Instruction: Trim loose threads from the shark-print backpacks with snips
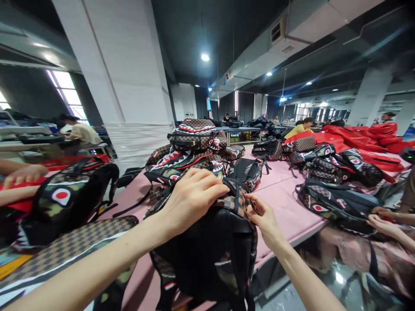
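A black backpack (207, 250) with a brown checkered top panel stands upright in front of me at the table edge, its black side towards me. My left hand (191, 201) lies over its top edge, fingers curled down onto it, and the fingertips are partly hidden. At the upper right edge, my right hand (264, 218) pinches the bag's rim between thumb and fingers. Something small and dark shows at those fingers, too small to name. Black straps hang down at the bag's lower end.
Checkered shark-mouth backpacks (193, 134) are piled behind on the pink table (279, 194). A camouflage backpack (60, 198) at left is near another person's hands. At right, another person's hands (385, 220) touch a backpack (337, 205). Red bags (353, 138) lie beyond. A white pillar (119, 77) rises behind.
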Tool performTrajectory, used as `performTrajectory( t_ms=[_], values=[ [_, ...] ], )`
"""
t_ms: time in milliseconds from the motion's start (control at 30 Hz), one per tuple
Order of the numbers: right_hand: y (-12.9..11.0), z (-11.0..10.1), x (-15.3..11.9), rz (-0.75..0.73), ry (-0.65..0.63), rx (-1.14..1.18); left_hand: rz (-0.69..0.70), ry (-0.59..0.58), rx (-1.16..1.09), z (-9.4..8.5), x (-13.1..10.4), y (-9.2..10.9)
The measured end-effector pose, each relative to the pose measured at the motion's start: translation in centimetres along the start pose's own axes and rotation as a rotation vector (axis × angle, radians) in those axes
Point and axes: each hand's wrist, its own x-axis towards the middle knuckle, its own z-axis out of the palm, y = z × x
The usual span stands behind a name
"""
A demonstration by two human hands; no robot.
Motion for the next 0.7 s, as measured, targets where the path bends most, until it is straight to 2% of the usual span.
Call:
performTrajectory(
  t_ms=[67,133,233,300,433,533,700],
  values=[
    [0.0,-0.1,-0.2,-0.007,-0.001,0.021,0.053,-0.098,-0.004,0.8,1.5,0.6],
    [0.0,-0.2,-0.4,-0.011,-0.011,0.037,0.050,-0.271,-0.037,1.7,3.2,0.5],
    [0.1,-0.4,-0.6,-0.005,-0.013,0.034,-0.012,-0.573,-0.116,2.8,5.2,0.1],
    [0.2,-0.7,-0.7,0.005,-0.013,0.035,-0.061,-0.667,-0.151,3.2,5.8,0.0],
    [0.4,-1.8,-0.6,0.001,0.014,-0.064,-0.245,-0.637,-0.055,3.2,5.9,0.4],
    [0.5,-2.7,-0.5,-0.086,0.061,-0.237,-0.378,-0.613,-0.032,3.0,5.8,0.6],
    [-0.3,-2.9,-0.7,-0.181,0.043,-0.408,-0.424,-0.602,-0.105,2.9,5.5,0.6]
  ],
)
